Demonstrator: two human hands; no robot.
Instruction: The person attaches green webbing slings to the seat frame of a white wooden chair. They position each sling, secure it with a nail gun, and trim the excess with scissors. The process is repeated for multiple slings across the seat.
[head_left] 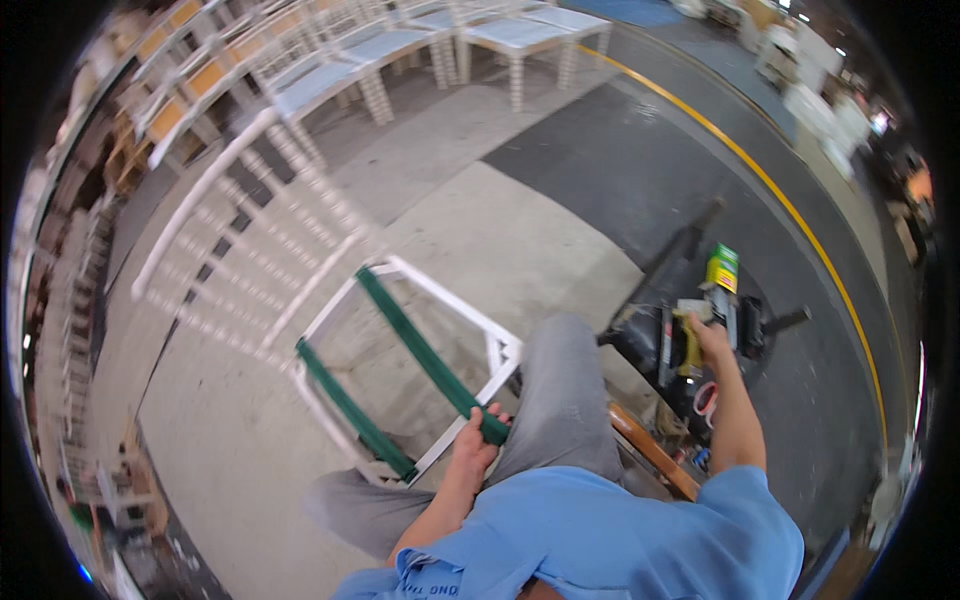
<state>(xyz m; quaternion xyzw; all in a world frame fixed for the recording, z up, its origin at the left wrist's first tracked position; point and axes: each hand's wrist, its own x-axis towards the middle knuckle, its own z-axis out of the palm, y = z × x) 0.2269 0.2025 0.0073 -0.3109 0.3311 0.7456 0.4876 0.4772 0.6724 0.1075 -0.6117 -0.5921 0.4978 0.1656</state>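
white chair (pixel 300 250) lying tipped on the concrete floor (pixel 520 250), spindled back toward the upper left, open seat frame toward the person's knees. two green webbing straps (pixel 420 350) stretched across the seat frame, one along the lower left rail, one running diagonally to the near corner. left hand (pixel 478 440) closed around the near end of the diagonal strap at the frame's lower right rail, fingers curled over the green band. right hand (pixel 708 335) reaching out to the right, wrapped on the yellow handle of a staple gun (pixel 725 300), grip closed on it; green box sitting on top of the tool. black stand (pixel 650 350) just beside and under the tool, red loop below it. grey trousers (pixel 565 400) and blue shirt (pixel 600 530) filling the lower middle. wooden rail (pixel 655 455) by the right thigh. rows of white chairs (pixel 400 50) standing well apart at the top, yellow floor line (pixel 780 200) curving along the right.
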